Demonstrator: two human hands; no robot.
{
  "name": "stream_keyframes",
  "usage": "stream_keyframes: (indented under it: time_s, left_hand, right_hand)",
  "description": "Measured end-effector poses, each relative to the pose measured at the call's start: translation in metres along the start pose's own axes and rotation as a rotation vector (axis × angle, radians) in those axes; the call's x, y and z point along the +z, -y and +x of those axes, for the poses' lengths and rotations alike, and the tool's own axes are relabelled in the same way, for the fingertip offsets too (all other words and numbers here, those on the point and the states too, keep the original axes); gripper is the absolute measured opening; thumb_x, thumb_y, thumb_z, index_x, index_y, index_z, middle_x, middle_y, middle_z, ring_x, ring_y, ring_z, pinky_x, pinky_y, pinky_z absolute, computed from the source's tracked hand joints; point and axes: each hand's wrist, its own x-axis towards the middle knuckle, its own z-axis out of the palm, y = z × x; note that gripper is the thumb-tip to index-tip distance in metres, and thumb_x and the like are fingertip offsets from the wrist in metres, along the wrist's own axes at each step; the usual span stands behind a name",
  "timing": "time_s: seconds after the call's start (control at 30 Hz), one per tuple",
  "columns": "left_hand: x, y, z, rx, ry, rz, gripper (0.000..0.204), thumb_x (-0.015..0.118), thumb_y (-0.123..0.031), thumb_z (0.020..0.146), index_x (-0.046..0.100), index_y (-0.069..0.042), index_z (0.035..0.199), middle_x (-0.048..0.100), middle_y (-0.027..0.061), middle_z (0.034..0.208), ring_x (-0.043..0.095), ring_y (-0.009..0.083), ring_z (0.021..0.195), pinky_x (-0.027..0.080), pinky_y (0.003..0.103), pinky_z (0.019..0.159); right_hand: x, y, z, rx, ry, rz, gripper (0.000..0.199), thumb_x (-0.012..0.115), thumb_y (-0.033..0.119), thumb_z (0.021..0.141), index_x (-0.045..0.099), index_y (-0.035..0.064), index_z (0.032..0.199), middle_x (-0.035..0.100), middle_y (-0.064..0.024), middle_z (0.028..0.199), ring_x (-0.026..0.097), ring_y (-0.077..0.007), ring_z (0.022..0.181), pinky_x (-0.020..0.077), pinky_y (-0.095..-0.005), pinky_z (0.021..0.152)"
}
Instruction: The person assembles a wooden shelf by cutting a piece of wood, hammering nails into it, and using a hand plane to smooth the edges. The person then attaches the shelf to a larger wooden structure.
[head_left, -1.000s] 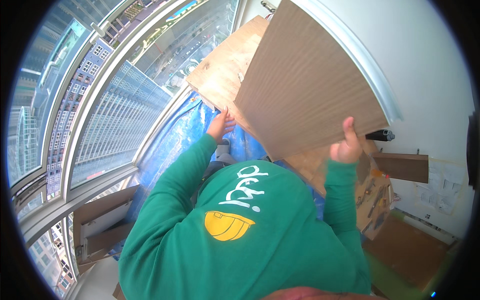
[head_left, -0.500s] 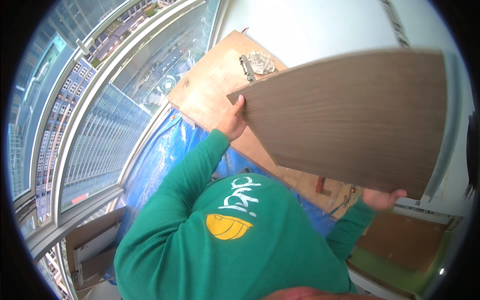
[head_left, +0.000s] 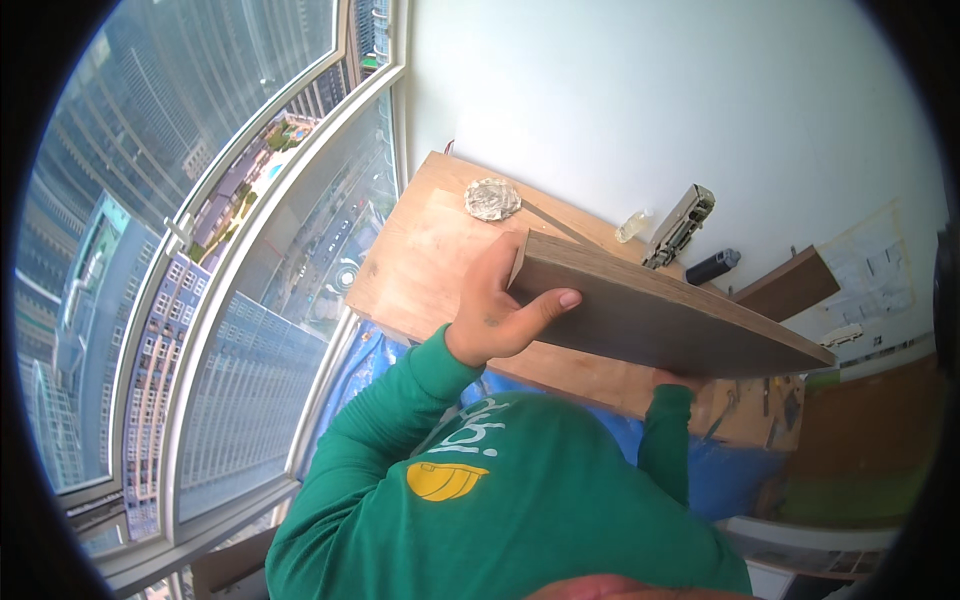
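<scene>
A brown wood-grain panel (head_left: 645, 320) is held over the worktop (head_left: 400, 265), its left end caught in the grip of the left hand (head_left: 492, 312), thumb across the dark face. The right hand (head_left: 680, 380) (mostly hidden) is at the lower edge, its grip impossible to tell. A crumpled pale bundle (head_left: 492, 200) sits near the worktop's far left corner.
</scene>
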Motion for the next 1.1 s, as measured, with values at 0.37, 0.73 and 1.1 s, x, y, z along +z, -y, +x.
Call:
stream_keyframes:
  time_s: [0.37,0.73,1.1]
  left_hand:
    - [0.015,-0.027,0.018,0.041,0.246,0.433,0.045,0.09,-0.022,0.082,0.064,0.001,0.11,0.069,0.0146,0.086,0.071,0.0252,0.077,0.055,0.035,0.068]
    - [0.061,-0.046,0.08,0.189,0.532,0.792,0.04,0.087,-0.027,0.079,0.059,-0.004,0.096,0.062,0.015,0.076,0.064,0.0386,0.067,0.049,0.046,0.058]
    - [0.094,-0.013,0.105,0.219,0.717,0.932,0.039,0.086,-0.024,0.08,0.057,-0.002,0.095,0.061,0.0172,0.076,0.063,0.0408,0.066,0.048,0.044,0.057]
  right_hand:
    - [-0.105,-0.118,0.008,0.515,-0.301,-0.01,0.052,0.046,0.047,0.103,0.06,0.0097,0.136,0.062,-0.0133,0.137,0.058,-0.0339,0.128,0.0486,-0.0557,0.107]
    - [-0.112,-0.158,-0.021,0.926,0.077,-0.653,0.059,0.045,0.051,0.107,0.055,-0.0039,0.127,0.066,-0.0237,0.121,0.066,-0.0356,0.107,0.0547,-0.0489,0.1]
    - [-0.1,-0.051,-0.052,0.118,0.528,-1.366,0.036,0.066,0.034,0.101,0.07,0.001,0.088,0.066,-0.0032,0.075,0.061,-0.0136,0.069,0.0501,-0.0296,0.067]
